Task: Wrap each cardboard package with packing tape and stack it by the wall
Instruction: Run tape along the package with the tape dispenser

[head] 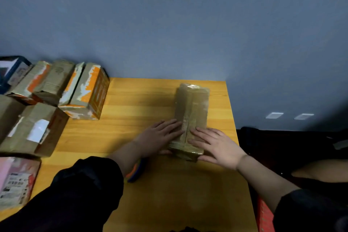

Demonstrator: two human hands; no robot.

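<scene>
glossy tape already covers the cardboard package [191,117]; left hand [160,136] and right hand [214,145] press it with flat, straight fingers. stacking it by the wall [169,24] looks next, and the boxes at left [56,88] seem unwrapped.

Informal parcel-packing room: a yellow wooden surface [143,100] against a plain blue-grey wall [169,24], with worn, taped brown cardboard parcels [56,88] crowded along its left side.
</scene>
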